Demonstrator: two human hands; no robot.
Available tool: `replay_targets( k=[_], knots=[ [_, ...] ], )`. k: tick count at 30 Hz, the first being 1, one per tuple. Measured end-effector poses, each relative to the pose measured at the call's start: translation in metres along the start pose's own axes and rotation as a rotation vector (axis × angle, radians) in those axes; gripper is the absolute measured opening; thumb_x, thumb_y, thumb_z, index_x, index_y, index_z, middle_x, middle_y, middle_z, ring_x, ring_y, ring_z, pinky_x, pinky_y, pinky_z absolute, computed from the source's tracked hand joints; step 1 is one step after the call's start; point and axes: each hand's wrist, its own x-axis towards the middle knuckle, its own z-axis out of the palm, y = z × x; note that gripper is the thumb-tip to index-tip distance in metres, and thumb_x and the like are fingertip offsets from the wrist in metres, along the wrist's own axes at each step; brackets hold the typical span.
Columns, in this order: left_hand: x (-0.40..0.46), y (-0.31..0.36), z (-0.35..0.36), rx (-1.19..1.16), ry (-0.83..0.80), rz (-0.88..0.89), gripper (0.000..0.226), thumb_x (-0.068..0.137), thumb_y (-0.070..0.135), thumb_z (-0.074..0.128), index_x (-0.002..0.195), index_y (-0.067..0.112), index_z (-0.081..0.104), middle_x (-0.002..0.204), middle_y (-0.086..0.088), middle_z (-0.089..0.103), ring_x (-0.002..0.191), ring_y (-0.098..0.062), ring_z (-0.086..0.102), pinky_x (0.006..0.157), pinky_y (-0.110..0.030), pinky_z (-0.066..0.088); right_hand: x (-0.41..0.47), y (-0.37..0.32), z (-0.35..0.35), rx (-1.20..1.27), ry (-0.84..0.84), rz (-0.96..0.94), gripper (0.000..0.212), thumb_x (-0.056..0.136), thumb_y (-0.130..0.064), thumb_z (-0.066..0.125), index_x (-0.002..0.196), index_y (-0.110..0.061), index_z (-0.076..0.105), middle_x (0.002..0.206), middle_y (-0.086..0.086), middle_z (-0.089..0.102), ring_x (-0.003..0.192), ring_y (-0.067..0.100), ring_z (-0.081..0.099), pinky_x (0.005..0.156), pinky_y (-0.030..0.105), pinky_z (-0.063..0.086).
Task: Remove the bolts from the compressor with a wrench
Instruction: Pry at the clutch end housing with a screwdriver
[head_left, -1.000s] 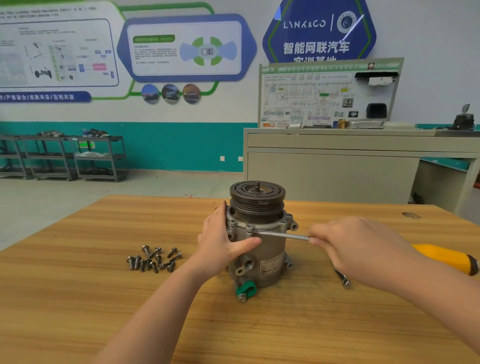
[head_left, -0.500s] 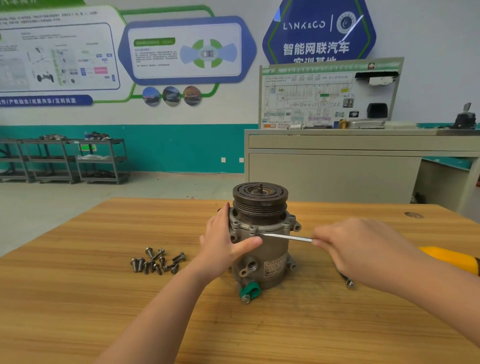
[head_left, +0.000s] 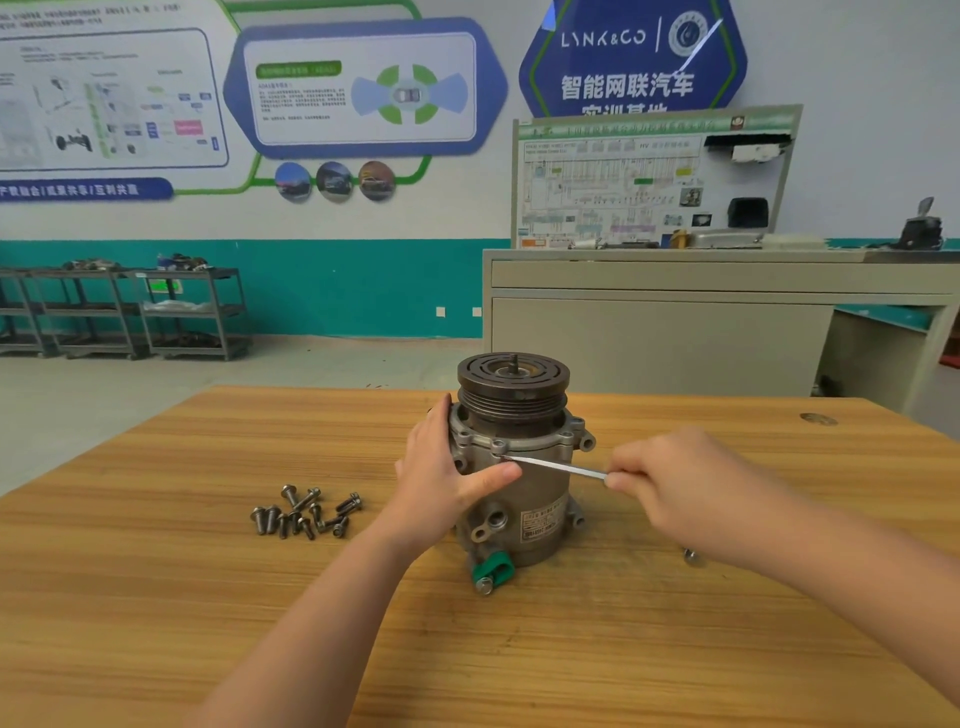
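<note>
Metal compressor (head_left: 519, 483) braced for unbolting.
Left hand (head_left: 441, 478) steadies it, fingers wrapped; right hand (head_left: 675, 483) clamps the wrench (head_left: 556, 466) for leverage.

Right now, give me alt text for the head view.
A right hand holds a thin wrench against the flange of an upright compressor, which the left hand steadies on a wooden table. Loose bolts lie left.
</note>
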Motion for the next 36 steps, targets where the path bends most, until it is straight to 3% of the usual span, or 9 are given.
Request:
replay_targets(
  k=[5, 9, 12, 15, 20, 23, 28, 32, 36],
  knots=[
    [-0.001, 0.001, 0.002, -0.046, 0.009, -0.009, 0.122, 0.058, 0.075, 0.067, 0.155, 0.025, 0.013, 0.158, 0.006, 0.025, 0.145, -0.015, 0.018, 0.117, -0.055, 0.023, -0.011, 0.001, 0.030, 0.113, 0.105, 0.067, 0.024, 0.100, -0.036, 0.045, 0.095, -0.024, 0.065, 0.068, -0.004, 0.059, 0.069, 0.016, 0.057, 0.067, 0.037, 0.051],
    [-0.001, 0.000, 0.002, -0.049, 0.011, 0.005, 0.120, 0.059, 0.074, 0.066, 0.155, 0.024, 0.013, 0.158, 0.005, 0.025, 0.146, -0.015, 0.017, 0.117, -0.055, 0.023, -0.020, -0.002, 0.045, 0.111, 0.210, 0.028, 0.027, 0.101, -0.037, 0.040, 0.099, -0.024, 0.064, 0.081, -0.002, 0.064, 0.077, 0.018, 0.059, 0.072, 0.038, 0.050],
    [-0.001, 0.001, 0.003, -0.041, 0.007, 0.005, 0.120, 0.060, 0.073, 0.065, 0.156, 0.024, 0.010, 0.160, 0.005, 0.022, 0.146, -0.014, 0.014, 0.117, -0.056, 0.021, -0.024, -0.005, 0.053, 0.047, 0.270, 0.007, 0.024, 0.100, -0.034, 0.042, 0.098, -0.025, 0.064, 0.076, -0.002, 0.061, 0.070, 0.020, 0.059, 0.063, 0.038, 0.050],
    [-0.001, 0.001, 0.003, -0.039, 0.006, 0.004, 0.119, 0.062, 0.071, 0.065, 0.156, 0.025, 0.009, 0.159, 0.005, 0.022, 0.146, -0.013, 0.014, 0.117, -0.057, 0.020, -0.028, -0.008, 0.057, 0.041, 0.370, -0.024, 0.012, 0.094, -0.023, 0.059, 0.091, -0.019, 0.070, 0.063, -0.001, 0.059, 0.054, 0.024, 0.057, 0.046, 0.037, 0.048],
    [0.000, 0.000, 0.002, -0.044, -0.006, -0.021, 0.124, 0.060, 0.075, 0.064, 0.156, 0.023, 0.006, 0.160, 0.004, 0.021, 0.147, -0.015, 0.013, 0.117, -0.057, 0.020, -0.017, 0.000, 0.034, 0.089, 0.147, 0.045, 0.027, 0.100, -0.037, 0.044, 0.105, -0.021, 0.065, 0.084, 0.002, 0.067, 0.078, 0.022, 0.062, 0.075, 0.040, 0.052],
    [0.001, 0.000, 0.002, -0.051, -0.013, -0.024, 0.125, 0.059, 0.076, 0.063, 0.156, 0.024, 0.006, 0.160, 0.005, 0.021, 0.146, -0.015, 0.012, 0.117, -0.057, 0.019, -0.003, -0.002, 0.006, -0.090, 0.041, 0.043, 0.022, 0.101, -0.039, 0.040, 0.090, -0.030, 0.056, 0.072, -0.006, 0.056, 0.069, 0.018, 0.056, 0.066, 0.036, 0.052],
    [0.000, -0.002, 0.003, -0.070, -0.007, -0.029, 0.123, 0.060, 0.075, 0.064, 0.156, 0.025, 0.005, 0.159, 0.005, 0.021, 0.146, -0.014, 0.013, 0.118, -0.056, 0.020, 0.002, -0.020, -0.012, -0.198, -0.058, 0.058, 0.035, 0.103, -0.029, 0.040, 0.068, -0.026, 0.042, 0.066, -0.005, 0.045, 0.058, 0.011, 0.043, 0.047, 0.024, 0.030],
    [-0.001, -0.002, 0.004, -0.073, -0.011, -0.047, 0.130, 0.056, 0.077, 0.064, 0.156, 0.024, -0.001, 0.162, 0.005, 0.014, 0.148, -0.015, 0.011, 0.119, -0.056, 0.016, -0.011, -0.014, 0.014, -0.045, 0.000, 0.072, 0.026, 0.103, -0.033, 0.040, 0.089, -0.024, 0.060, 0.066, -0.004, 0.051, 0.067, 0.017, 0.051, 0.053, 0.021, 0.036],
    [0.000, -0.004, 0.005, -0.181, -0.044, -0.047, 0.131, 0.058, 0.069, 0.072, 0.157, 0.022, -0.002, 0.164, 0.004, 0.010, 0.149, -0.015, 0.010, 0.122, -0.044, 0.015, -0.016, -0.006, 0.034, 0.045, 0.146, 0.053, 0.027, 0.101, -0.036, 0.043, 0.101, -0.023, 0.066, 0.083, 0.000, 0.067, 0.083, 0.022, 0.061, 0.077, 0.036, 0.050]
  ],
)
